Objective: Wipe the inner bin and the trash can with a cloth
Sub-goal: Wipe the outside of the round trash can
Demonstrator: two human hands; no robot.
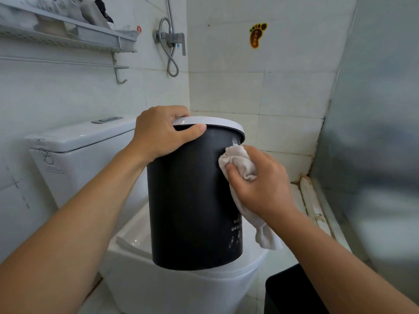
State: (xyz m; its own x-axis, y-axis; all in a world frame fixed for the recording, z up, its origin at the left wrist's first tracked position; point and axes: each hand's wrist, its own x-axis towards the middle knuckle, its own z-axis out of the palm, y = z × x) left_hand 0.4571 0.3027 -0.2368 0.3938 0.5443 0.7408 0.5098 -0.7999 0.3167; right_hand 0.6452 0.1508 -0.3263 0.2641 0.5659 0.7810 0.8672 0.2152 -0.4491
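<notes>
The trash can [192, 200] stands on the closed toilet lid [181, 282], with the cistern [79, 141] close at its back left. Open space runs to its right, before the tiled wall [260, 87]. A dark bin [292, 291] blocks the floor at the lid's front right corner.
</notes>
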